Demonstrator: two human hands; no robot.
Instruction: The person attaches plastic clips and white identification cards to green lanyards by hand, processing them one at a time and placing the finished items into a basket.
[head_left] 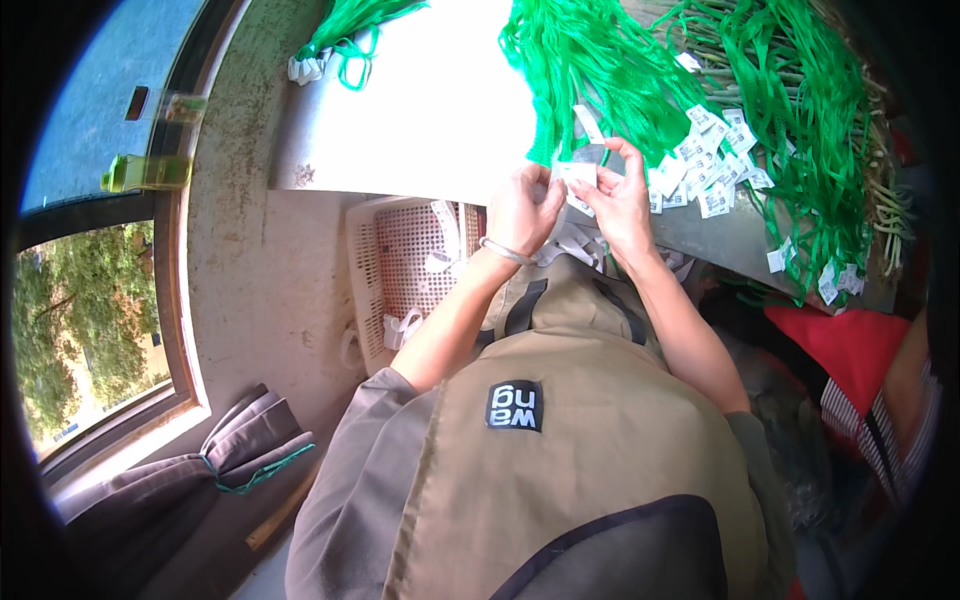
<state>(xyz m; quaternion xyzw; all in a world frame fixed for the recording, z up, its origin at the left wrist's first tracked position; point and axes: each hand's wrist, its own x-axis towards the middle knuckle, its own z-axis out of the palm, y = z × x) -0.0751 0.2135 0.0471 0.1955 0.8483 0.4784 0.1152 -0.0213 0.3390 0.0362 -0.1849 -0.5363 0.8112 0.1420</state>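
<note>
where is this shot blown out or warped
Head view: the white sheet on the table is overexposed, nearly featureless; the brown window frame bows with fisheye distortion; corners are vignetted black; the left hand and right hand holding a small white tag stay sharp.

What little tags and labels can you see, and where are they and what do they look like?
Small white paper tag: pinched between the left hand and right hand, rectangular.
Heap of white paper tags: on the table right of the hands, tied to green cords.
Loose white tags: in the cream perforated plastic basket.
Black square patch: on the tan garment, white markings.
</note>
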